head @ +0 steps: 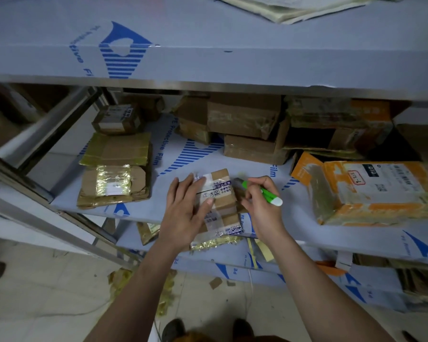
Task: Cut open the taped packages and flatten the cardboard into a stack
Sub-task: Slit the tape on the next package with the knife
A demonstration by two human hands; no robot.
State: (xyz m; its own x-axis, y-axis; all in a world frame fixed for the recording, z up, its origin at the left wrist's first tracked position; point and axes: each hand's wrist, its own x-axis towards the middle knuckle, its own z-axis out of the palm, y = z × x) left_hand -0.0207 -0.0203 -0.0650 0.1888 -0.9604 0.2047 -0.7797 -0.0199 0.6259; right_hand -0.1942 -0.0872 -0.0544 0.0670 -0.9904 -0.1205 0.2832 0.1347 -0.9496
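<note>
- Left hand (187,208) presses flat, fingers straight, on the small taped brown cardboard package (220,201).
- Right hand (260,201) grips the green-and-white utility knife (262,192); best cut shallowly along the tape seam, away from the fingers.

Your left hand (187,206) presses flat on the small taped box (220,193) near the shelf's (294,166) front edge; your right hand (262,201) grips the green cutter (265,192) beside it.

"PE Protective Film" is printed in blue on the film covering the middle shelf (163,149), and partly readable on the upper shelf (84,53). On the orange package (371,191), a black label is marked "010" — its barcode and smaller print cannot be read.
</note>
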